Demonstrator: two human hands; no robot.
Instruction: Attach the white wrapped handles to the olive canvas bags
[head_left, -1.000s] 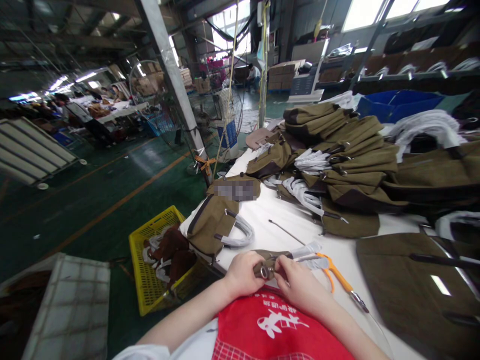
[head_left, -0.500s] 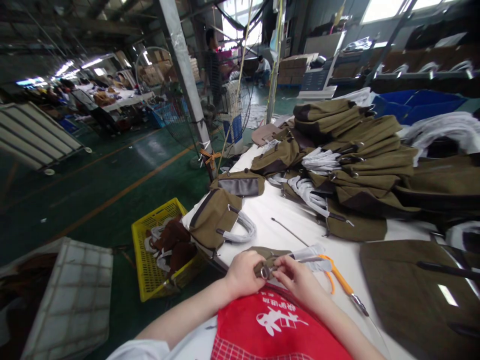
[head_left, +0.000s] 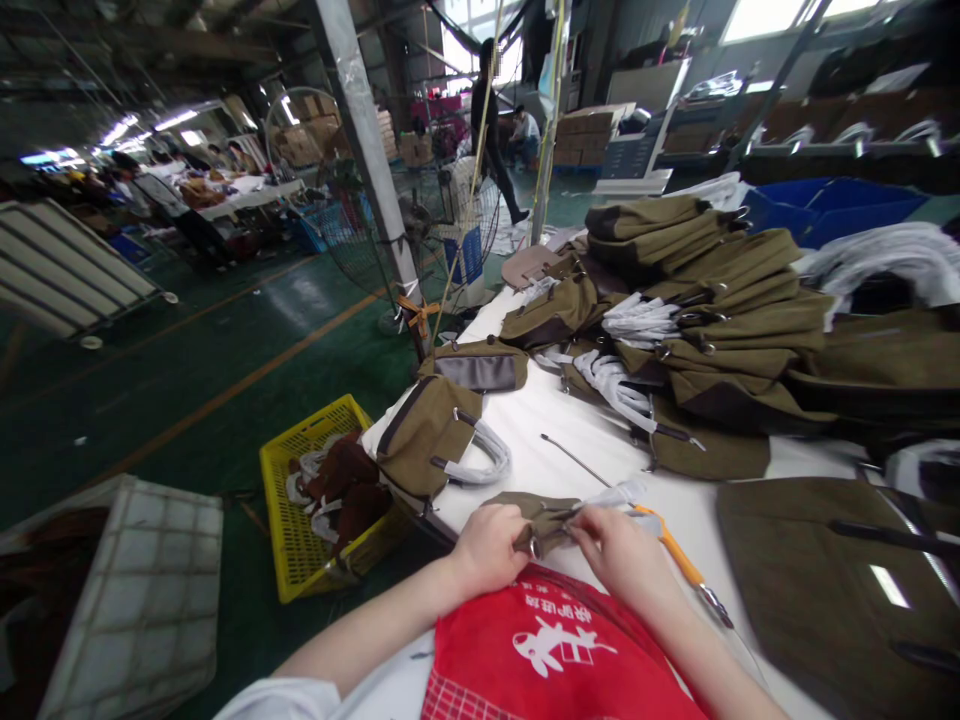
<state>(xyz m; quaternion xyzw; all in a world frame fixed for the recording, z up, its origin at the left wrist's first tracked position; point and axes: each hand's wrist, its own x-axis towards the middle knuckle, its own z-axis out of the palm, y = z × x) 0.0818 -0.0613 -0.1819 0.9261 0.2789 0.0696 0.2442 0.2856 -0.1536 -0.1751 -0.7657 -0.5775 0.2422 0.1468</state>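
Note:
An olive fabric bag (head_left: 553,520) lies at the table's near edge, just in front of my red apron. My left hand (head_left: 491,545) is closed on its left end, beside a metal ring. Pinched fingers of my right hand (head_left: 611,545) grip the bag's edge on the other side. Wrapped handles (head_left: 626,492) reach out beyond my right hand. Close by on the right lies an orange-handled tool (head_left: 682,558), partly covered by the wrapping. A thin dark rod (head_left: 574,460) rests on the white table ahead.
Olive bags (head_left: 735,300) are heaped at the back right. Another bag with a wrapped handle (head_left: 427,435) sits at the left table edge, above a yellow crate (head_left: 281,530). A flat olive bag (head_left: 810,580) lies at right. Beyond stand a metal post (head_left: 371,170) and a walking person (head_left: 491,130).
My right hand has moved slightly right, away from the left hand and along the bag's edge. The left hand stays put. In the background, a person now walks past beyond the post.

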